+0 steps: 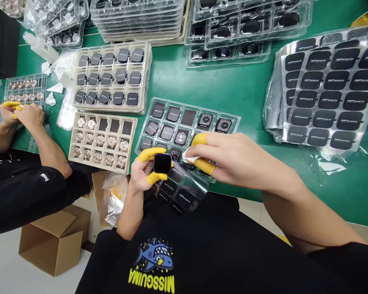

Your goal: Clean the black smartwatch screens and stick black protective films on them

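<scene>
My left hand (pixel 142 170), with yellow finger cots on thumb and finger, grips a square black watch face (pixel 162 163) by its edges, the dark glass facing up. Just to the right, my right hand (pixel 216 157) pinches a white cloth (pixel 188 157) between yellow-covered fingertips. The cloth is apart from the watch face. Beneath both hands lies a clear tray (pixel 237 122) of watch parts; some show their round backs, others have grey covers. A transparent sheet of black printed stickers (pixel 185 197) lies at the tray's near edge, partly behind my left hand.
Left of the tray are a beige tray of rose-gold watches (pixel 100 140) and stacked trays of covered watches (pixel 106 77). More tray stacks (pixel 138 20) line the back. Sticker sheets (pixel 325 100) lie at right. A co-worker's hands (pixel 32 116) work at far left. An open carton (pixel 52 245) stands below.
</scene>
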The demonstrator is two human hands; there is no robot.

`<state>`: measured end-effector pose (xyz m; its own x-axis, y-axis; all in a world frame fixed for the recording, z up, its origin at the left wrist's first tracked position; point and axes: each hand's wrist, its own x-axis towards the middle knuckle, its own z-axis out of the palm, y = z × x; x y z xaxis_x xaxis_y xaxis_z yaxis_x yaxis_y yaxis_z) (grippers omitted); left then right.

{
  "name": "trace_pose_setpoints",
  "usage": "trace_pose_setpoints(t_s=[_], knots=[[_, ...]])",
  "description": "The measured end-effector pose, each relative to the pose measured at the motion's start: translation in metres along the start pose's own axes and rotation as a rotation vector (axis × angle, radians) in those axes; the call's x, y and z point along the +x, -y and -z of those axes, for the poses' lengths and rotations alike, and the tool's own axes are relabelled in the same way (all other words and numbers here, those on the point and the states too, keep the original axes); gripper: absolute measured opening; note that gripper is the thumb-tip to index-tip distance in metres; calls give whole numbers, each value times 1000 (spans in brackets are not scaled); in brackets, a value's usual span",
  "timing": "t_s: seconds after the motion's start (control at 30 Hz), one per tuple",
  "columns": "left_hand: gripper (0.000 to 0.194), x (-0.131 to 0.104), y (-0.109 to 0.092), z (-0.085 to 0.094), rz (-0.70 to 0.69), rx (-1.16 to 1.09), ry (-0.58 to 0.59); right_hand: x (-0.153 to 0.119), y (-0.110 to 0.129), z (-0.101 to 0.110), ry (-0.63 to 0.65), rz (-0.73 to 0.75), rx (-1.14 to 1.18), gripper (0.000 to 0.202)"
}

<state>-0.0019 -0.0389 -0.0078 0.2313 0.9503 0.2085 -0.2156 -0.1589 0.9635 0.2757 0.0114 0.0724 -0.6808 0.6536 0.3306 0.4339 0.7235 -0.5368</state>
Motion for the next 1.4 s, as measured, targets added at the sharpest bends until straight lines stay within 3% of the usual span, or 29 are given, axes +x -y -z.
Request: trace_pose_setpoints(t_s=[0.1,0.2,0.37,0.6,0.8,0.97,1.13,1.3,1.4], knots=[[70,1,-4,-2,9,-30,19,-2,1,4,-140,-53,132,19],[74,1,-5,-5,40,2,5,4,9,0,-213,-13,196,20],[73,0,-7,-7,45,22,39,13,14,-10,-222,0,192,13],[73,-4,-12,-8,24,27,49,13,14,-8,-275,-99,190,16],[77,-2,-12,-6,-31,130,11,9,20,-8,-170,-28,195,17],[74,-1,-9,-6,-62,170,65,10,22,-23,-172,8,112,19],[69,-3,-8,-6,-40,121,-1,8,4,-30,-135,-173,-25,19],[68,-1,-11,-6,-63,109,14,5,8,-21,-299,-128,212,17],[70,0,-9,-5,-81,154,19,6,18,-20,-283,-92,207,15]])
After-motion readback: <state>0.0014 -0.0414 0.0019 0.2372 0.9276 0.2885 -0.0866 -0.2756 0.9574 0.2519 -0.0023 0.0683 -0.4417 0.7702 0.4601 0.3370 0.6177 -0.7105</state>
